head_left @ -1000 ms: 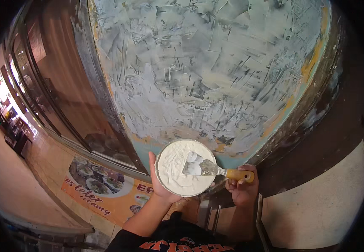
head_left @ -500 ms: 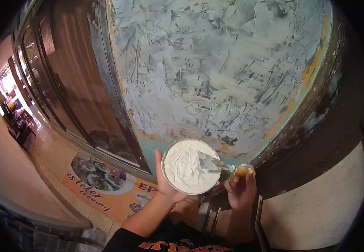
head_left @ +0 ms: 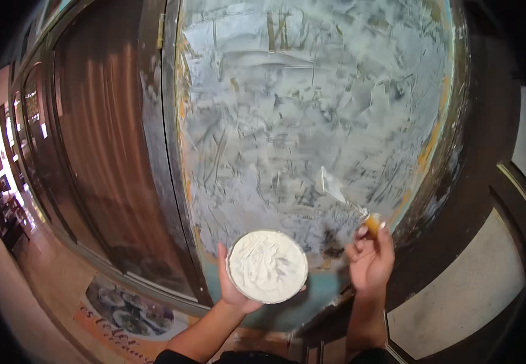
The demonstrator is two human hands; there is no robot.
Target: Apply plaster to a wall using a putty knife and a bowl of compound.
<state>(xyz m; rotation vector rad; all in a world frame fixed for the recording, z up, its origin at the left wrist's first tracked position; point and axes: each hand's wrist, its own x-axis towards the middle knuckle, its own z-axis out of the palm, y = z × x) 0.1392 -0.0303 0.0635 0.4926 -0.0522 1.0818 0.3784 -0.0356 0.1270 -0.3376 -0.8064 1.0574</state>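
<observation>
My left hand [head_left: 234, 291] grips a round tub of white putty [head_left: 267, 267] from its left side and from beneath. The putty's surface is ridged, with a scooped mark right of its middle. My right hand [head_left: 372, 261] is closed around the orange-yellow handle of a putty knife [head_left: 334, 187]. The knife's blade points up and to the left, with whitish putty on it, in front of the panel [head_left: 311, 115]. Whether the blade touches the panel I cannot tell. Uneven grey-white smears cover the panel, with greenish and yellow-orange patches along its edges.
To the left stands a brown door or window [head_left: 102, 133] with a curtain-like surface in a dark frame. An orange printed banner [head_left: 126, 315] lies on the floor at lower left. A pale board [head_left: 463, 291] in dark framing is at lower right.
The putty knife has left the tub and moved up and right, in front of the panel. The tub sits slightly lower and further left in view. My view has tilted upward.
</observation>
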